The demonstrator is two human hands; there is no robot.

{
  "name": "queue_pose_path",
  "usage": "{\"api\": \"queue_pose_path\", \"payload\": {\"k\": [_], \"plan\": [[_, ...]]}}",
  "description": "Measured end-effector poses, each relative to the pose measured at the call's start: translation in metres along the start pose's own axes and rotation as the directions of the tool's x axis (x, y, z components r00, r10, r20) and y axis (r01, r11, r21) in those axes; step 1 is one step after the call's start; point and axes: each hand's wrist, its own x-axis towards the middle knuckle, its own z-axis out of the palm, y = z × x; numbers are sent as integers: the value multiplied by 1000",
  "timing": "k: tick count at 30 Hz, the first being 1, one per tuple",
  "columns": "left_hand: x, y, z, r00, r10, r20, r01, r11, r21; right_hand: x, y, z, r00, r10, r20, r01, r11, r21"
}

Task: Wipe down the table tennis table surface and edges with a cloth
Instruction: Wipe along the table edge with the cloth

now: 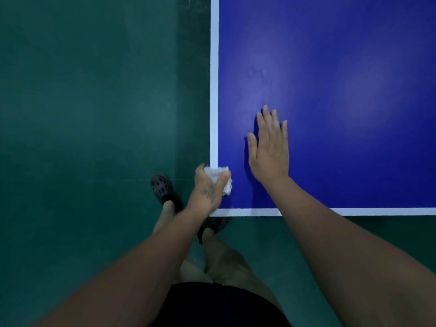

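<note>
Blue table (342, 67) over green floor (94, 114); left hand (207, 190) grips white cloth (220, 179), right hand (269, 152) lies flat.

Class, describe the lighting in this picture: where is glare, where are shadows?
Head view: dim overall; two soft glare patches on the blue table tennis table; the right hand casts a dark shadow on its thumb side; the green floor darkens toward the frame's edges.

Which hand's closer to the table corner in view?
Left. Left hand, gripping the cloth, is over the side edge right by the corner; right hand lies flat on the blue top, farther in.
</note>
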Motion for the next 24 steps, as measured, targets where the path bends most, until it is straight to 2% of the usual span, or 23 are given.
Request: {"api": "queue_pose_path", "payload": {"k": [7,13,19,24], "plan": [[104,102,-26,999,44,13,-44,999,-7,87,-34,-6,999,27,-24,-28,999,-41],[169,187,-43,996,82,-27,-82,997,-7,165,-42,-2,987,145,-68,-150,985,-88],[229,253,-59,996,91,-16,-91,996,2,170,-41,6,976,161,-144,-173,982,-77],[274,312,-74,985,170,-20,-171,981,-94,173,-39,7,976,166,-139,-178,981,-75]]}}
